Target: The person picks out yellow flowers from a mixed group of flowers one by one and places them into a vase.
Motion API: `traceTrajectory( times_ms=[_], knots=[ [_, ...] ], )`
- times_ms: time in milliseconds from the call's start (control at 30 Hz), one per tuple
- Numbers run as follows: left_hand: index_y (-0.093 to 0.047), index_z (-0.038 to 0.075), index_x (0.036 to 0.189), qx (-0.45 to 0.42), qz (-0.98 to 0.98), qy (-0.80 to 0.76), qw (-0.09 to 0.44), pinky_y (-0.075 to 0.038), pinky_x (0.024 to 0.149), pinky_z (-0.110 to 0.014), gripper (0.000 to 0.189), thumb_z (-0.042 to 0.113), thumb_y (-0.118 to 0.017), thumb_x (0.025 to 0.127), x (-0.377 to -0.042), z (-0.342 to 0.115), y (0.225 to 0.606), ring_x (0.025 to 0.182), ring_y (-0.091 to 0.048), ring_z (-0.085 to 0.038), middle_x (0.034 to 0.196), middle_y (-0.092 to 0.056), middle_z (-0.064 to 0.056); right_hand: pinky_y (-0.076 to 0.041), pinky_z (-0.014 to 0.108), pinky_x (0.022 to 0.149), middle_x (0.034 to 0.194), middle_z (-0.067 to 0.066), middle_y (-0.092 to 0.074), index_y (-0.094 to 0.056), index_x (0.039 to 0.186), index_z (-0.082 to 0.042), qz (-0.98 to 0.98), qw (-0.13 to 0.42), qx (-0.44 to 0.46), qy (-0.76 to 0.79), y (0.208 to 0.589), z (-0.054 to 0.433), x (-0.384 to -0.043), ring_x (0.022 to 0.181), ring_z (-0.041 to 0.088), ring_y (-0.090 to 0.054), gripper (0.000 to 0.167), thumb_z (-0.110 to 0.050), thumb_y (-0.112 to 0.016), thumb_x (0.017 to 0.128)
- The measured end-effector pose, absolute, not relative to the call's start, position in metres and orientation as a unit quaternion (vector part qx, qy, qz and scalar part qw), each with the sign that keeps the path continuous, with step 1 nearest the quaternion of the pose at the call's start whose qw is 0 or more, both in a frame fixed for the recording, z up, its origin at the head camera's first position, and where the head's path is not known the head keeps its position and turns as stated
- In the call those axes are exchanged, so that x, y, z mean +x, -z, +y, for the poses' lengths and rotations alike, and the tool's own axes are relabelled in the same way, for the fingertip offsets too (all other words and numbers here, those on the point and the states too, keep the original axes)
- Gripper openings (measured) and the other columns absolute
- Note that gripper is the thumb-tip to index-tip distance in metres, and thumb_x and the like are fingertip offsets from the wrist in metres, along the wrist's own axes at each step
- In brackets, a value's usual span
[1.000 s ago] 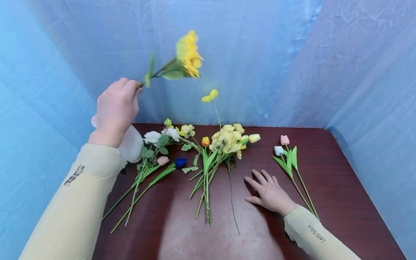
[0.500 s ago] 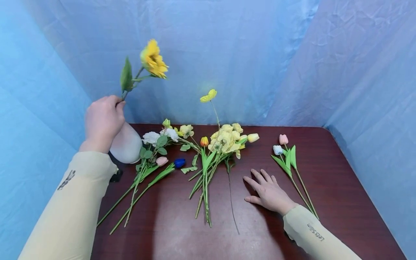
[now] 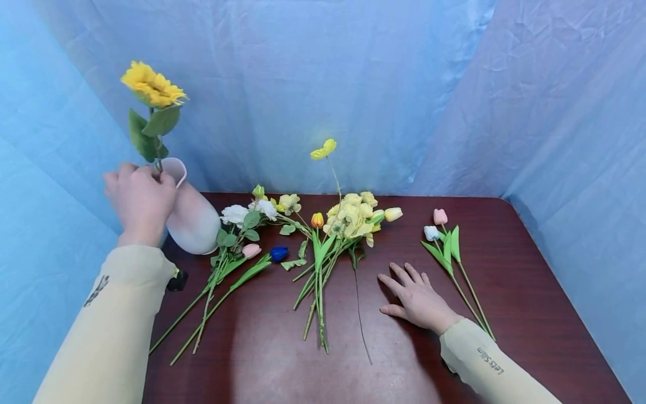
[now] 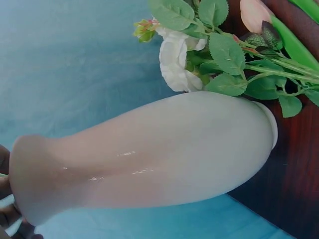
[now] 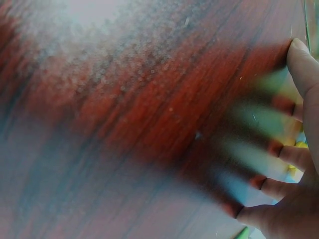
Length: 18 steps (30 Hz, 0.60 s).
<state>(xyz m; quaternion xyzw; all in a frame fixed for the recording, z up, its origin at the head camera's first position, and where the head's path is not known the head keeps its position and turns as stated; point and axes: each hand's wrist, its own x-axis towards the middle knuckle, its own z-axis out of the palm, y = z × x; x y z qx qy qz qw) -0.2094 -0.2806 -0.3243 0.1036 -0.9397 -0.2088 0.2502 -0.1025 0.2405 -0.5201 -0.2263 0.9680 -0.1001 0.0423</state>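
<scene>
My left hand (image 3: 143, 197) pinches the stem of a yellow sunflower (image 3: 153, 87) right at the mouth of a pink-and-white vase (image 3: 195, 224). The sunflower stands upright above the hand, two green leaves under its head; its lower stem is hidden behind the hand and vase rim. In the left wrist view the vase (image 4: 169, 154) fills the middle, with the left fingers (image 4: 7, 214) at its flared rim. My right hand (image 3: 416, 297) rests on the table with its fingers spread and holds nothing; the right wrist view shows its fingertips on the dark wood.
White roses (image 3: 236, 214), a pink tulip (image 3: 252, 250) and a blue tulip (image 3: 279, 253) lie right of the vase. Mid-table is a pile of yellow flowers (image 3: 353, 216) with an orange tulip (image 3: 317, 220). Two tulips (image 3: 441, 217) lie at the right. Blue curtains surround the table (image 3: 545, 314).
The left hand has carried the sunflower left and down to the vase's mouth, and the flower has turned from slanting right to upright. The right hand has stayed in place.
</scene>
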Motion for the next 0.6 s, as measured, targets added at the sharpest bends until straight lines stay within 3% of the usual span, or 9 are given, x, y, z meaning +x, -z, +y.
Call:
traceTrajectory(
  times_ms=[200,400,467,600],
  knots=[
    [-0.062,-0.017,0.089,0.131,-0.937,0.208,0.247,-0.023,0.094,-0.061,0.052,0.027,-0.039,0.105,-0.206,-0.292,0.329,0.104,-0.035,-0.051,0.109,-0.049,-0.034,-0.030,0.078,0.105,0.159,0.022,-0.038,-0.050,0.152,-0.018,0.969,0.047,-0.224,0.098,0.524,0.241,-0.103,0.145,0.054,-0.032,0.074,-0.056,-0.070,0.091],
    [-0.065,-0.015,0.093,0.170,-0.922,0.232,0.258,-0.027,0.090,-0.057,0.051,0.028,-0.040,0.105,-0.204,-0.297,0.332,0.102,-0.034,-0.050,0.114,-0.046,-0.031,-0.029,0.078,0.105,0.160,0.022,-0.037,-0.050,0.152,-0.018,0.969,0.051,-0.221,0.098,0.524,0.241,-0.103,0.145,0.054,-0.031,0.075,-0.055,-0.071,0.090],
    [-0.066,-0.012,0.093,0.176,-0.909,0.242,0.289,-0.029,0.088,-0.055,0.046,0.026,-0.041,0.104,-0.203,-0.294,0.334,0.101,-0.034,-0.048,0.114,-0.046,-0.029,-0.029,0.078,0.105,0.160,0.022,-0.037,-0.050,0.152,-0.018,0.969,0.050,-0.221,0.099,0.524,0.241,-0.104,0.145,0.054,-0.031,0.074,-0.055,-0.071,0.091],
    [-0.067,-0.011,0.092,0.104,-0.875,0.231,0.412,-0.031,0.085,-0.055,0.037,0.019,-0.047,0.101,-0.202,-0.281,0.340,0.093,-0.038,-0.048,0.103,-0.051,-0.028,-0.030,0.079,0.105,0.159,0.022,-0.037,-0.051,0.152,-0.018,0.968,0.047,-0.224,0.099,0.523,0.241,-0.104,0.145,0.055,-0.031,0.074,-0.055,-0.071,0.091]
  ],
)
